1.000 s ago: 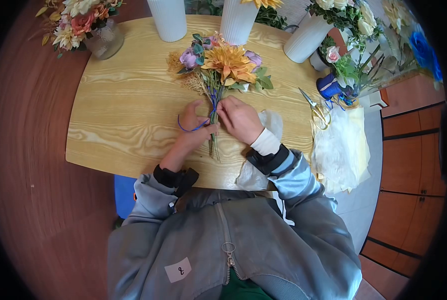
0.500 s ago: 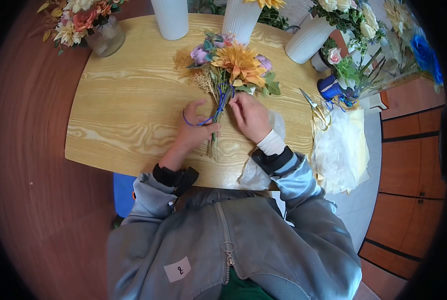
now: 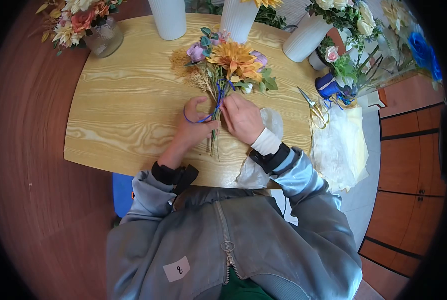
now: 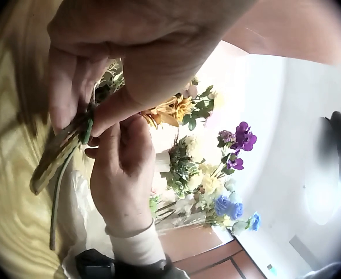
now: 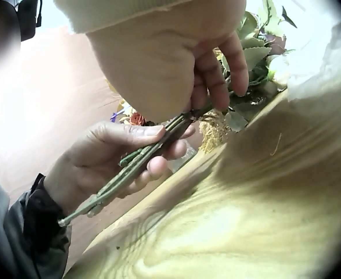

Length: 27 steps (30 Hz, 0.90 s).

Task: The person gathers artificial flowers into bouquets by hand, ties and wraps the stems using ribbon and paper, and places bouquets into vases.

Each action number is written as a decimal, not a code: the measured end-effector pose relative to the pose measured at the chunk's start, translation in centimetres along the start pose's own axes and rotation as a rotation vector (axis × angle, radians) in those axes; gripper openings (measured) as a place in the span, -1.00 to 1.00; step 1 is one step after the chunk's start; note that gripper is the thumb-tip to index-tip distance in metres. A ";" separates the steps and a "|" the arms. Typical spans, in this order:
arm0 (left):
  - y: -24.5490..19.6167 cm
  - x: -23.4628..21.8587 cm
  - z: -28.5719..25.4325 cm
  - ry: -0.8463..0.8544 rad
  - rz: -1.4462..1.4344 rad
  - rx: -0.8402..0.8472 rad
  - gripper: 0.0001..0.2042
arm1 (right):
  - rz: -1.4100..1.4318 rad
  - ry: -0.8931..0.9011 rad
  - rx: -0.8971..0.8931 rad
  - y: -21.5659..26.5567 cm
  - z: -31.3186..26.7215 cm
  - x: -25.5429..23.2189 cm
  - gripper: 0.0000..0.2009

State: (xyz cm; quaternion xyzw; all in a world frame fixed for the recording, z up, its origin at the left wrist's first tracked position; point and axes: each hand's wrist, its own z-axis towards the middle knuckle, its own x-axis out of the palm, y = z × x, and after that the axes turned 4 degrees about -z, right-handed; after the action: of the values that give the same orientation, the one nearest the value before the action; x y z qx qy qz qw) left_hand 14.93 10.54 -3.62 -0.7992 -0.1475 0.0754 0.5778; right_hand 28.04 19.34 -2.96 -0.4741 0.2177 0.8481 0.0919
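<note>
A bouquet (image 3: 233, 59) with a large orange bloom, purple flowers and green leaves points away from me over the table. My left hand (image 3: 194, 128) holds its stems (image 5: 136, 160) low down, thumb on one side and fingers on the other. Blue ribbon (image 3: 193, 121) is wound about the stems, with a loose loop arching over the left hand. From the right, my right hand (image 3: 244, 119) pinches the ribbon at the binding, fingertips right against the stems. What lies between those fingertips is mostly hidden. Dried tan filler (image 3: 184, 65) fans out on the bouquet's left.
Gold-handled scissors (image 3: 317, 111) lie at right, near a blue ribbon spool (image 3: 327, 86) and white wrapping sheets (image 3: 339, 145). Crumpled translucent wrap (image 3: 256, 172) lies beside the right wrist. White vases (image 3: 167, 20) and a glass vase (image 3: 106, 40) line the far edge.
My right hand moved slightly up and right from the stems, then came back down to the binding. The left hand keeps its grip; the ribbon loop beside it has widened.
</note>
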 end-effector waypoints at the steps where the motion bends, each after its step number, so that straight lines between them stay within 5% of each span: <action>1: -0.2 -0.1 -0.1 -0.009 -0.023 -0.019 -0.35 | 0.034 -0.014 -0.035 -0.1 0.1 0.1 -0.92; 11: -0.1 -1.0 0.3 0.098 -0.191 -0.064 -0.43 | 0.045 0.040 -0.015 -1.1 -0.9 0.1 -0.89; 15: -0.5 -2.0 0.3 0.153 -0.288 -0.143 -0.43 | 0.239 0.137 0.190 -2.3 -1.7 0.9 -0.86; 17: -0.6 -2.1 0.2 0.145 -0.280 -0.137 -0.42 | 0.588 0.077 0.367 -1.9 -1.4 0.6 -0.83; 27: -0.3 -1.5 0.3 0.145 -0.200 -0.116 -0.47 | 0.259 -0.071 0.075 -0.4 0.0 0.6 -0.85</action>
State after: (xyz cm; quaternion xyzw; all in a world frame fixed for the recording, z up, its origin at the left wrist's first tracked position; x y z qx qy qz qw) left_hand 13.36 10.39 -3.51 -0.8160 -0.1886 -0.0494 0.5443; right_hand 27.86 19.69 -3.55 -0.4079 0.3053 0.8604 0.0071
